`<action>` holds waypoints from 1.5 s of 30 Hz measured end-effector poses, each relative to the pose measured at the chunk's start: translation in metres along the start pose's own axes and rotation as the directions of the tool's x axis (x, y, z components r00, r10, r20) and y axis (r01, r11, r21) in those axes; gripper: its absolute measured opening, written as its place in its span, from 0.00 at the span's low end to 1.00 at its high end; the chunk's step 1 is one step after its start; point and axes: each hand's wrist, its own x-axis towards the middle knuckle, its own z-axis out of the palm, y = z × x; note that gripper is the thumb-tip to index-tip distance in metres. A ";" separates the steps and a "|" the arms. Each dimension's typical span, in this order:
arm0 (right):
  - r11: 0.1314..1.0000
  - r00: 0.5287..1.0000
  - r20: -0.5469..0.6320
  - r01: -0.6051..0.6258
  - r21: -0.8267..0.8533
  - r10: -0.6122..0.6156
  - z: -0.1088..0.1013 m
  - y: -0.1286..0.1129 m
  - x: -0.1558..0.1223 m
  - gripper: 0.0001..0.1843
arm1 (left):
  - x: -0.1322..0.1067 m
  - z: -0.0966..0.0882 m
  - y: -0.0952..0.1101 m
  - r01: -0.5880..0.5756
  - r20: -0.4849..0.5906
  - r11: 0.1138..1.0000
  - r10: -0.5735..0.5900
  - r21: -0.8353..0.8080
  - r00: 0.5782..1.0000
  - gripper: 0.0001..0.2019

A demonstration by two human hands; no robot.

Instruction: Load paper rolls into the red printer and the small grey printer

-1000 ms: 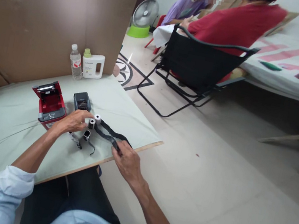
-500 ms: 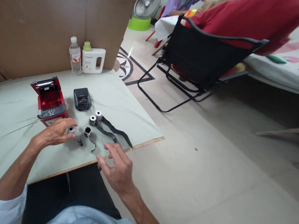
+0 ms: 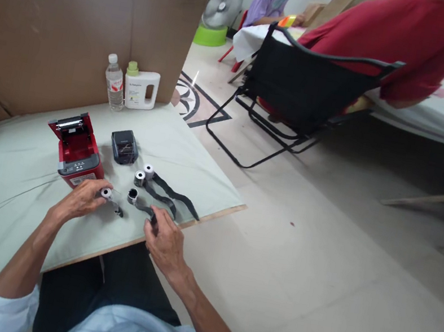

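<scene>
Left hand (image 3: pixel 78 202): fingertips pinching small white roll (image 3: pixel 106 192), just near of the red printer (image 3: pixel 76 152). Right hand (image 3: pixel 161 238): pinching loose end of dark strip (image 3: pixel 145 210) off second roll (image 3: pixel 132 194), close to near edge of table (image 3: pixel 10 169). Risk: a tug drags that unanchored roll over the edge or kinks the strip.

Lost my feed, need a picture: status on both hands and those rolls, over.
Left hand touching nearest small roll, grip unclear. Right hand fingers pinching black strip of second roll. Red printer open just beyond.
</scene>
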 end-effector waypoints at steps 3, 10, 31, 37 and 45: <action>1.000 1.000 -0.024 0.004 0.031 -0.003 0.000 0.001 -0.003 0.20 | -0.003 -0.001 0.005 -0.016 -0.031 0.999 0.015 -0.036 0.999 0.13; 0.999 1.000 -0.013 0.010 0.052 -0.009 0.000 0.001 -0.004 0.16 | -0.007 0.001 0.006 -0.043 -0.053 0.996 0.038 -0.081 0.998 0.17; 0.813 0.949 0.218 -0.308 0.494 0.227 -0.015 0.000 0.010 0.16 | 0.038 0.018 0.042 -0.158 -0.011 0.983 0.160 0.092 0.987 0.20; 0.814 0.962 0.179 -0.270 0.515 0.205 -0.019 -0.005 0.012 0.14 | 0.040 0.028 0.042 -0.108 -0.015 0.989 0.110 0.103 0.994 0.16; 0.773 0.967 0.135 -0.255 0.580 0.218 -0.033 -0.021 0.025 0.16 | 0.029 0.019 0.034 -0.103 -0.063 0.993 0.100 -0.050 0.993 0.08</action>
